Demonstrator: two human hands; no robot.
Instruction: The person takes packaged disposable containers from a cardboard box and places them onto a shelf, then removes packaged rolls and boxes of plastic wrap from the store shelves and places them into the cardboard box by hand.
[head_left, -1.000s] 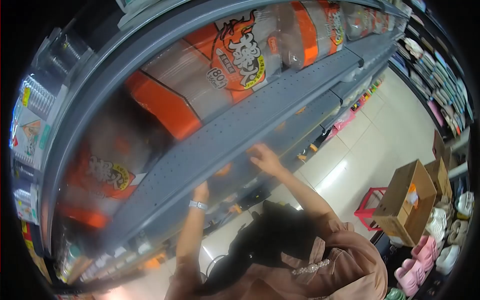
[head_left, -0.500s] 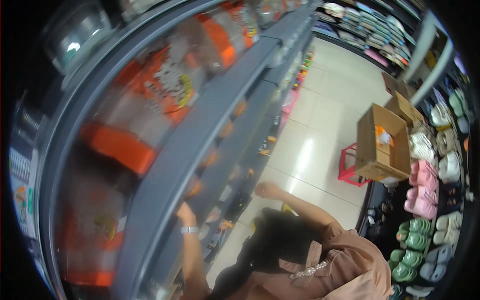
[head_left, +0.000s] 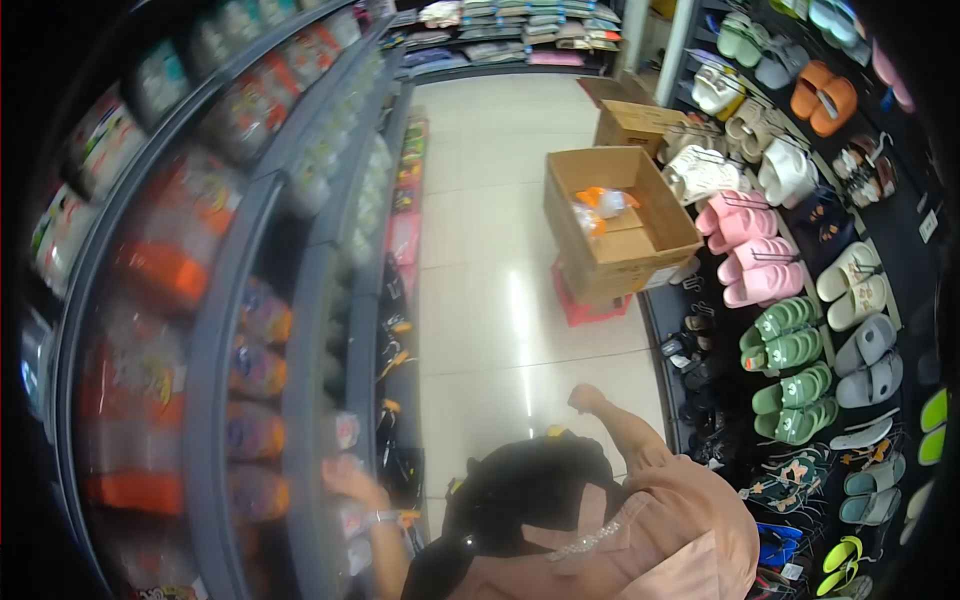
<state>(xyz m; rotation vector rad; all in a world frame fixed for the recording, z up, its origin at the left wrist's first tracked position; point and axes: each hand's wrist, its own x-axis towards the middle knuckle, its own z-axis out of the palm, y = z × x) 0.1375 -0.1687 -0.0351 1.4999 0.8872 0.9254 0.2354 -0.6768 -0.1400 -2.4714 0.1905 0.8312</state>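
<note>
My left hand, with a pale band at the wrist, reaches toward the left shelving. Its blurred fingers look stretched out, with nothing seen in them. Small packaged goods hang or stand close by it; their kind is unclear. Over the aisle floor, my right hand is curled into a loose fist, and no object shows in it. Ahead of that hand, an open cardboard box rests on a red stool. Inside the box lie clear and orange plastic-wrapped items.
Grey shelving along the left holds orange-banded clear containers and purple-and-orange packages. On the right, a rack carries pink slippers, green slippers and other footwear. Folded textiles fill shelves beyond the tiled floor.
My view has swung right and straightened along the aisle, bringing more footwear into sight. The left hand has come away from the shelf edge and its fingers have extended. The right hand remains curled.
</note>
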